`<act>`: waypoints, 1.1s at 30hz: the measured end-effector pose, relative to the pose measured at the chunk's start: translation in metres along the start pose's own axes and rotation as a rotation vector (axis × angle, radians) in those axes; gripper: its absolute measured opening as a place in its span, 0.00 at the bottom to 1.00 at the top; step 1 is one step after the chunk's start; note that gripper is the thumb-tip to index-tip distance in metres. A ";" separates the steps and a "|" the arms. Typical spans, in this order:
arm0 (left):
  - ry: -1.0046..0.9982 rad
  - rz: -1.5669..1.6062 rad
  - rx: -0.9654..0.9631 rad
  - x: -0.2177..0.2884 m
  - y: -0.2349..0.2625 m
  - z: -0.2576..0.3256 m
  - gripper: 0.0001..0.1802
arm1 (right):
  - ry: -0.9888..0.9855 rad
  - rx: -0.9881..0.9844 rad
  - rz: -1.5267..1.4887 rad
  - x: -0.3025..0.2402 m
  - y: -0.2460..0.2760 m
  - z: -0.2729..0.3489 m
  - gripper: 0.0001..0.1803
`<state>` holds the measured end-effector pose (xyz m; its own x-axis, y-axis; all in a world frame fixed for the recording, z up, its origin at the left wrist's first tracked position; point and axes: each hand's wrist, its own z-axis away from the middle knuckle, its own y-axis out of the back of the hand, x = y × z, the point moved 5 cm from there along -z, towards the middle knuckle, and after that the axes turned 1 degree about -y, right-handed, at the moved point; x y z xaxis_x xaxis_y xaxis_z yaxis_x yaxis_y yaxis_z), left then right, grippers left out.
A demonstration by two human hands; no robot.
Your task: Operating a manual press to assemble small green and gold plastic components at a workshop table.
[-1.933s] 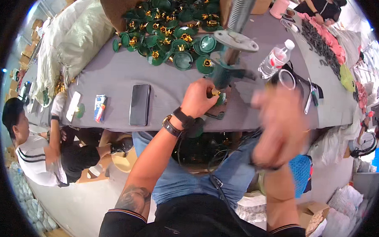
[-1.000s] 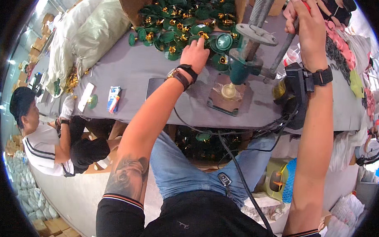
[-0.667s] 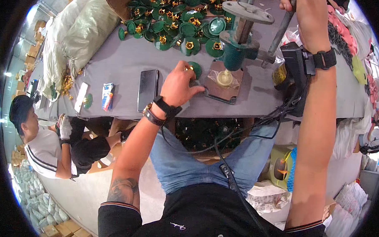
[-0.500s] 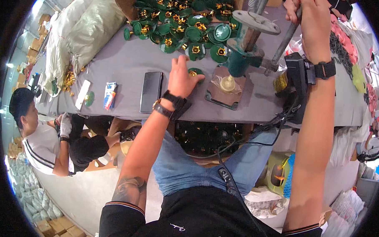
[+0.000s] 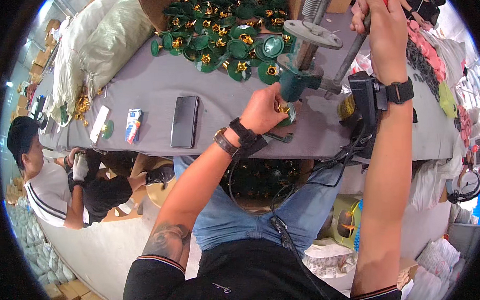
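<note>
My left hand (image 5: 265,109) pinches a green disc with a gold flower-shaped fitting (image 5: 290,117), right under the ram of a green hand press (image 5: 296,84). Fingers and disc cover most of the press's base plate (image 5: 280,137); only its near corner shows. My right hand (image 5: 384,31) is closed around the upper end of the metal press lever (image 5: 353,57), which slants up to the right. Behind the press lies a heap of similar green discs with gold fittings (image 5: 217,41), some on the cloth, others at an open carton.
A black phone (image 5: 184,121), a small blue and white pack (image 5: 133,126) and a white strip (image 5: 99,124) lie left on the grey cloth. Large woven sacks (image 5: 114,45) stand beyond. Black cables (image 5: 351,151) hang over the table edge. A gloved co-worker (image 5: 53,191) sits at left.
My left hand has carried the green disc rightward from beside the press to beneath its ram. My right hand stays on the lever. The whole view has shifted slightly.
</note>
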<state>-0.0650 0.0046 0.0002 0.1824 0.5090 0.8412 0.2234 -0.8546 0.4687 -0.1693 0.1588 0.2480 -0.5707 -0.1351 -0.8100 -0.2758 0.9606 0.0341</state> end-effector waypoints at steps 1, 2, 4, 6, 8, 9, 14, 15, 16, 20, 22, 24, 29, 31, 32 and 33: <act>0.001 0.007 -0.003 -0.001 0.000 0.001 0.22 | -0.004 0.000 0.006 -0.001 0.002 0.006 0.05; 0.017 0.029 0.010 -0.005 0.002 0.003 0.23 | 0.094 -0.019 0.127 -0.007 0.002 0.016 0.09; 0.045 0.055 0.029 -0.010 0.008 0.009 0.24 | 0.215 0.017 0.187 -0.028 -0.009 0.065 0.12; 0.063 0.047 0.043 -0.003 0.009 0.009 0.25 | 0.257 0.061 0.217 -0.038 -0.016 0.146 0.14; 0.068 0.067 0.032 0.003 0.006 0.005 0.26 | 0.457 -0.236 0.483 -0.008 -0.002 0.239 0.08; 0.074 0.072 0.016 0.006 0.005 0.005 0.26 | 0.639 -0.213 0.438 0.026 -0.008 0.286 0.08; -0.051 -0.069 0.069 -0.001 0.005 0.020 0.19 | 0.581 -0.338 0.518 0.006 -0.015 0.269 0.13; -0.149 -0.200 0.130 0.000 0.010 0.016 0.17 | 0.576 -0.395 0.470 -0.017 -0.016 0.239 0.12; -0.153 -0.216 0.136 0.000 0.011 0.014 0.17 | 0.565 -0.457 0.421 -0.038 -0.016 0.210 0.11; -0.076 -0.217 0.157 0.003 0.008 0.022 0.14 | 0.191 0.018 0.214 -0.046 -0.011 0.079 0.04; -0.088 -0.246 0.200 0.011 0.011 0.026 0.13 | 0.059 -0.092 0.043 -0.020 -0.002 0.027 0.07; 0.033 -0.294 0.219 0.007 0.019 0.036 0.12 | 0.000 -0.091 -0.028 -0.011 -0.001 0.016 0.08; 0.102 -0.208 -0.093 -0.010 0.080 0.065 0.23 | -0.022 0.003 0.045 -0.024 -0.012 0.015 0.04; 0.124 -0.367 0.011 -0.022 0.099 0.038 0.28 | -0.002 0.001 0.062 -0.025 -0.008 0.014 0.04; 0.093 -0.390 0.106 -0.041 0.108 0.017 0.31 | 0.003 0.006 0.031 -0.025 -0.009 0.013 0.04; 0.026 -0.449 0.178 -0.053 0.110 -0.003 0.31 | 0.005 0.007 -0.004 -0.022 -0.012 0.013 0.04</act>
<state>-0.0528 -0.1166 0.0085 0.0071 0.8191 0.5736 0.4359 -0.5188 0.7354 -0.1434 0.1535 0.2574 -0.5734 -0.1399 -0.8072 -0.2726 0.9617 0.0270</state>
